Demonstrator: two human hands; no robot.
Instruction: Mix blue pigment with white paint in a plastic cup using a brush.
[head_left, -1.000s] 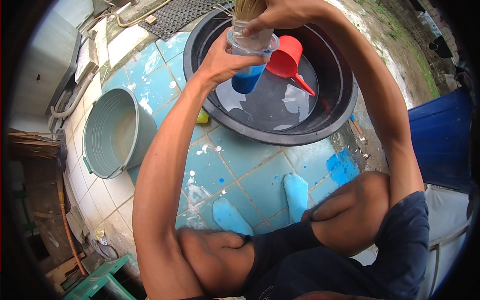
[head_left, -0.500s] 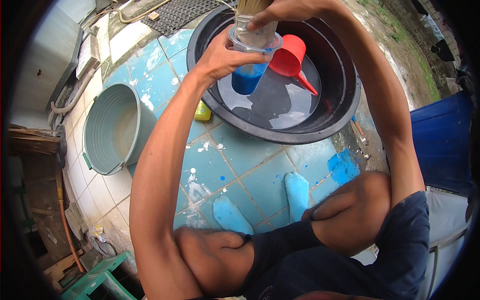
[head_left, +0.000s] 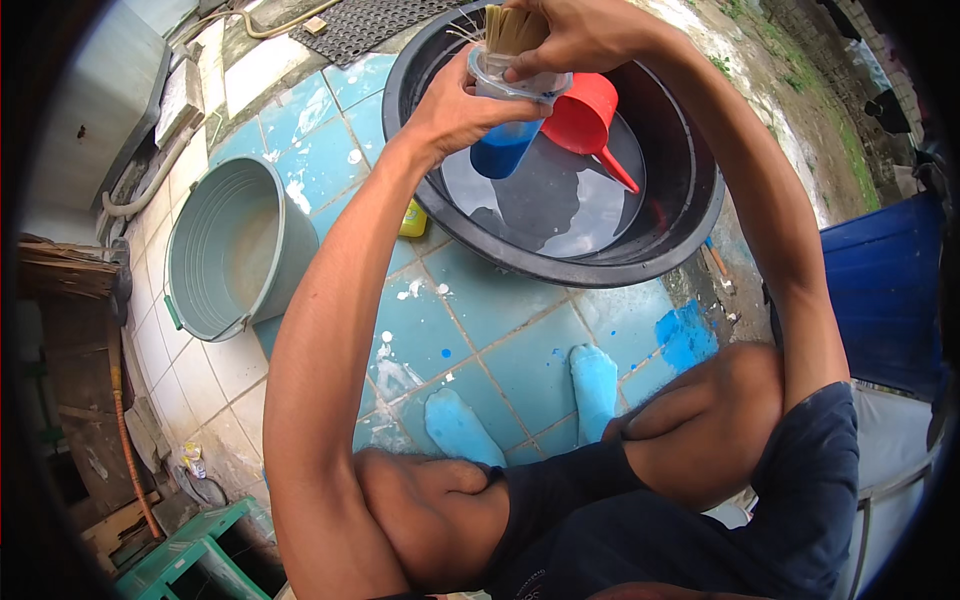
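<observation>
My left hand (head_left: 452,122) is wrapped round a clear plastic cup (head_left: 503,152) with blue liquid in its lower part, tilted slightly above the black basin. From above, my right hand (head_left: 590,38) grips a bundle of tan bristles (head_left: 514,30) with a whitish base, its thumb pressed on that base. The base sits inside the cup's mouth, and the bristles point up. Whether the base touches the liquid is hidden by my left hand. Beneath, the wide black basin (head_left: 560,268) holds shallow water. A red dipper (head_left: 583,112) rests in it, its handle toward me.
To the left stands a grey-green bucket (head_left: 225,255). A yellow container (head_left: 413,220) touches the basin's near side. Blue and white paint spots mark the teal tiles (head_left: 490,310). A green stool (head_left: 195,555) is at lower left, a large blue container (head_left: 885,285) at right.
The bristle bundle has sunk lower into the cup, so less of its whitish base shows above the rim. Both hands keep their grip, and the view has shifted slightly.
</observation>
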